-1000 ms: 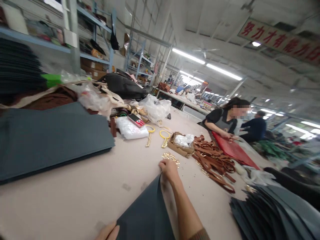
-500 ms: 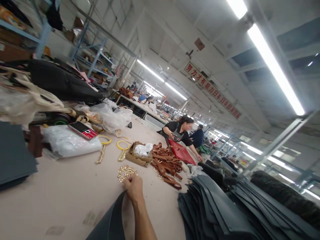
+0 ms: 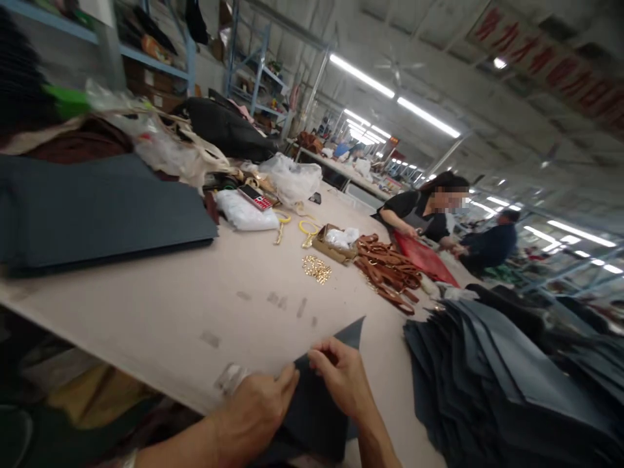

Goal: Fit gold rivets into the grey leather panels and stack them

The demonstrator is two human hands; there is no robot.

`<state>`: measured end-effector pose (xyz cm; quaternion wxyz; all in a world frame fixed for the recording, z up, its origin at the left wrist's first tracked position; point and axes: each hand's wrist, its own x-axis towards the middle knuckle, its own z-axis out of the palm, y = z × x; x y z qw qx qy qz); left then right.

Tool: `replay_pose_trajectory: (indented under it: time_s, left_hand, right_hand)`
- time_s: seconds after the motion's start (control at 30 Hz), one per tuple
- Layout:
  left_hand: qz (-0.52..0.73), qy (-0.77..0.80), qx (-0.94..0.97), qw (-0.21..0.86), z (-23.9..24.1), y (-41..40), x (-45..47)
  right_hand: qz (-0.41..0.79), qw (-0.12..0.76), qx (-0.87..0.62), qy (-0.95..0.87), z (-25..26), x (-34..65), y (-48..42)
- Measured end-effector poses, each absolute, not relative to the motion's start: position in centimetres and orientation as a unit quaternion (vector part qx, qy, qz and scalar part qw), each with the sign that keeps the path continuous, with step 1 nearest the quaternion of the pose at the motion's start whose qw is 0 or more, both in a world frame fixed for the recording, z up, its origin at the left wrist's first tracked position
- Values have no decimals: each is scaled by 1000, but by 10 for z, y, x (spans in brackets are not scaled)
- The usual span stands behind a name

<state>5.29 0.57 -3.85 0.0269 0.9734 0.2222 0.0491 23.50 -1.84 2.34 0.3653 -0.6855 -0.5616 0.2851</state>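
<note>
Both of my hands hold one dark grey leather sheet [image 3: 348, 335] at the near edge of the beige worktable [image 3: 205, 286]. My left hand [image 3: 256, 406] pinches its left edge with curled fingers. My right hand [image 3: 341, 377] grips the sheet just beside it, thumb on top. The sheet's pointed corner sticks up and away from me. A small heap of gold metal fittings [image 3: 316, 268] lies on the table farther off.
A stack of dark grey sheets [image 3: 487, 370] fans out at the right. Another grey stack [image 3: 97, 208] lies at the left. Brown leather straps [image 3: 387, 270], a cardboard box [image 3: 331, 246], yellow rings and plastic bags sit mid-table. A person [image 3: 424, 214] works on a red piece [image 3: 424, 257] across the table.
The grey sheet has been drawn back from the gold fittings to the near table edge. My left hand has joined my right on it. The view swung back to the left.
</note>
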Motion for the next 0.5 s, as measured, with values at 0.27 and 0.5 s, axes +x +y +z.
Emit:
replay_pose_trajectory:
  time_s: [0.27,0.5]
  left_hand:
    - [57,216,967,125,-25,-4,42]
    - [95,213,962,140,-31,-6,39]
  right_hand:
    - [307,288,-685,-595,-2,232,-37]
    - [289,269,-705,-589,2,217,-30]
